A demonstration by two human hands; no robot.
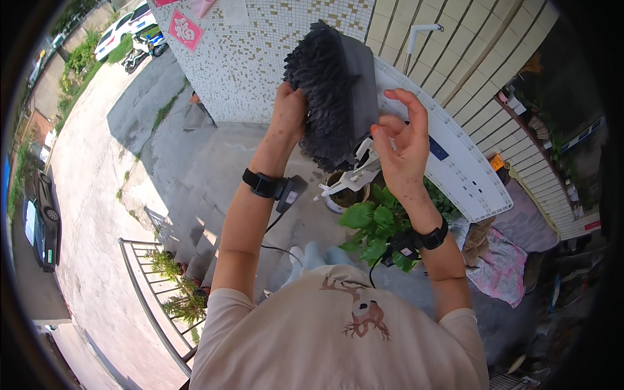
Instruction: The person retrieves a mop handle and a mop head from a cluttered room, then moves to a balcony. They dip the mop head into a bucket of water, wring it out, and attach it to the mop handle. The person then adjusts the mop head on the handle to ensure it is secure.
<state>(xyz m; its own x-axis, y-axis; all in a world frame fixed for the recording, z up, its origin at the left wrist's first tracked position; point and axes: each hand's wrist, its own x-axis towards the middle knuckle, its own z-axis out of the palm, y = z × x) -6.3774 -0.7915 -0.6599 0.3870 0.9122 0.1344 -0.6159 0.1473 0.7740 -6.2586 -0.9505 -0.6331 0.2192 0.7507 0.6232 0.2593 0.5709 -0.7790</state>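
Mop pad [328,97] hangs at 12 o'clock, its long axis running close to 12–6. Its dark tufts face 9 o'clock and its flat grey backing [365,84] lies toward 3. The left hand [288,114], near 11 o'clock, is clamped on the tufts. At 2 o'clock the right hand [406,143] has thumb and fingers apart, just beside the backing (whether a fingertip touches it, I cannot tell). A white plastic bracket [353,181] sits by the pad's 6 o'clock end; how they join is hidden.

For good control, I would grip the fabric under the tufts rather than loose strands, which could slip, and brace the backing with the right thumb and fingers. Keeping that long axis steady should help hold the bracket clear of the leafy plant [374,221] toward 4 o'clock.
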